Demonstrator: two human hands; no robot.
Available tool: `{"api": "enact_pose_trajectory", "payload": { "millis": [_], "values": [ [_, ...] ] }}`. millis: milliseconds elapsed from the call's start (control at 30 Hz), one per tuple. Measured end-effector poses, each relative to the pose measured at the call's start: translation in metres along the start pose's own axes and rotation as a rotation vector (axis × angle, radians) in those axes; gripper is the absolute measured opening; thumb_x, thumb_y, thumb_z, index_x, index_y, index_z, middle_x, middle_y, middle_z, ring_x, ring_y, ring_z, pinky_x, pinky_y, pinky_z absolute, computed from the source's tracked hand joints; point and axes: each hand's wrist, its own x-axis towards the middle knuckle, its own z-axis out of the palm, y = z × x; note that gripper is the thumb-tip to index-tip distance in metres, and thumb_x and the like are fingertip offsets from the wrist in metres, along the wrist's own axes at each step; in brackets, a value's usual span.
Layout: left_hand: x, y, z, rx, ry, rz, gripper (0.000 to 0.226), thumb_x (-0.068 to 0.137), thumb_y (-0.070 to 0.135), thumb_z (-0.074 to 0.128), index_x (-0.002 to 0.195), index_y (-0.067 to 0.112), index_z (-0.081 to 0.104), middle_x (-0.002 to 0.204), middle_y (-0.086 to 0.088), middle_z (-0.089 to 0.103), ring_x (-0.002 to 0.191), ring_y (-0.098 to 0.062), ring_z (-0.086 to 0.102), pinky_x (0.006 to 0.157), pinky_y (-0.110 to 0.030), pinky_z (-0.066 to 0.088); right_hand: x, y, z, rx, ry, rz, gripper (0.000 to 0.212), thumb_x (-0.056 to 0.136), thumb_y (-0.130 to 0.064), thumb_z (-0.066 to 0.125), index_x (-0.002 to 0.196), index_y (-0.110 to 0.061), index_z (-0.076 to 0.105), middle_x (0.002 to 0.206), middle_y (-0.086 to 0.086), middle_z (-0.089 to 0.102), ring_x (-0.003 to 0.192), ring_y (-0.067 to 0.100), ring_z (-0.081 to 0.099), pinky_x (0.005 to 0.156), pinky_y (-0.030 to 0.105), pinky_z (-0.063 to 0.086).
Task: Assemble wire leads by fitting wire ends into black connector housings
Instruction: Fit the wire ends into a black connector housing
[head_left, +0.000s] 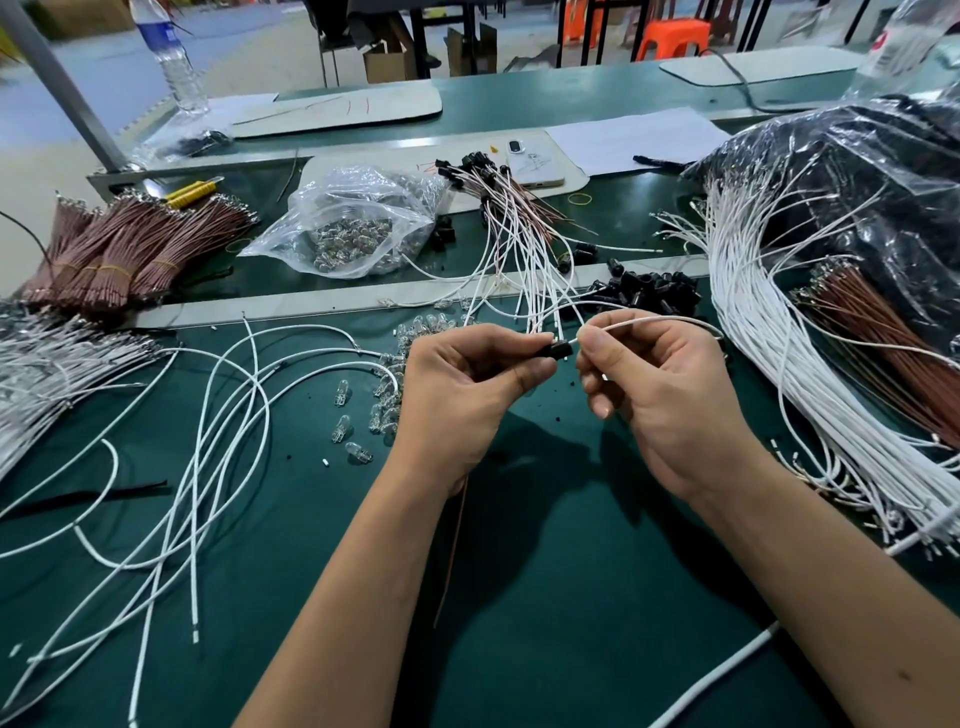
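Presently left hand (467, 384) pinches small black plastic connector housing (558, 349) steady; right hand (660, 395) pinches thin white wire (654, 323), aligning its end for insertion.

Bright, even light; soft shadows; edges warped.

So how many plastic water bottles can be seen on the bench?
1: the water bottle stands upright at the far left. The clear object at the far right edge may be another.

Both forearms raised, left grip (467, 379) and right grip (654, 384) pinched, fingertips nearly meeting
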Motion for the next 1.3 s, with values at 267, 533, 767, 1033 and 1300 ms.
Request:
{"api": "enact_pose_trajectory", "payload": {
  "millis": [267, 533, 767, 1033, 1300],
  "values": [
    [-0.0031, -0.0013, 0.0045, -0.042, 0.019, -0.017, 0.021, 0.076, -0.013, 0.077, 0.089, 0.003, 0.077, 0.090, -0.012, 0.079, 0.083, -0.017, 0.074, 0.079, -0.025, 0.058, -0.0002, 0.0043, 0.0002, -0.049, -0.004, -0.048, 0.013, 0.096, 0.001, 0.068, 0.087, -0.007, 0.070, 0.068, 0.008, 0.065, 0.056, 0.016, 0.056, 0.044, 0.022, 0.044],
    [-0.0032, -0.0022, 0.0032, -0.005, 0.033, -0.038, 0.024, 0.075, -0.010, 0.080, 0.093, 0.005, 0.077, 0.091, -0.013, 0.079, 0.082, -0.018, 0.074, 0.081, -0.028, 0.059, -0.0005, 0.0019, -0.0002, -0.039, 0.007, 0.018, 0.012, 0.093, 0.000, 0.072, 0.083, -0.007, 0.073, 0.068, 0.011, 0.067, 0.055, 0.016, 0.056, 0.043, 0.022, 0.042],
    [-0.0030, -0.0023, 0.0048, -0.034, 0.088, 0.003, 0.023, 0.073, -0.008, 0.084, 0.093, -0.002, 0.075, 0.092, -0.019, 0.077, 0.083, -0.022, 0.074, 0.080, -0.028, 0.060, 0.0019, -0.0020, -0.0012, 0.063, 0.004, 0.088, 0.014, 0.092, 0.001, 0.069, 0.083, -0.008, 0.071, 0.069, 0.009, 0.065, 0.056, 0.015, 0.055, 0.043, 0.021, 0.042],
    [-0.0053, -0.0027, 0.0067, -0.024, 0.084, 0.005, 0.022, 0.073, -0.009, 0.083, 0.091, 0.003, 0.079, 0.090, -0.016, 0.078, 0.082, -0.022, 0.074, 0.080, -0.029, 0.059, 0.0010, -0.0007, -0.0017, 0.062, -0.008, 0.060, 0.009, 0.088, -0.002, 0.072, 0.084, -0.011, 0.072, 0.068, 0.009, 0.064, 0.058, 0.016, 0.055, 0.046, 0.021, 0.045],
    [-0.0057, -0.0008, 0.0095, -0.051, 0.115, 0.000, 0.021, 0.073, -0.009, 0.082, 0.091, 0.000, 0.077, 0.089, -0.017, 0.078, 0.080, -0.020, 0.074, 0.079, -0.026, 0.058, 0.0010, 0.0000, 0.0005, 0.065, 0.003, 0.059, 0.012, 0.080, -0.017, 0.076, 0.088, -0.009, 0.072, 0.070, 0.010, 0.067, 0.058, 0.016, 0.058, 0.046, 0.021, 0.048]
  ]
}}
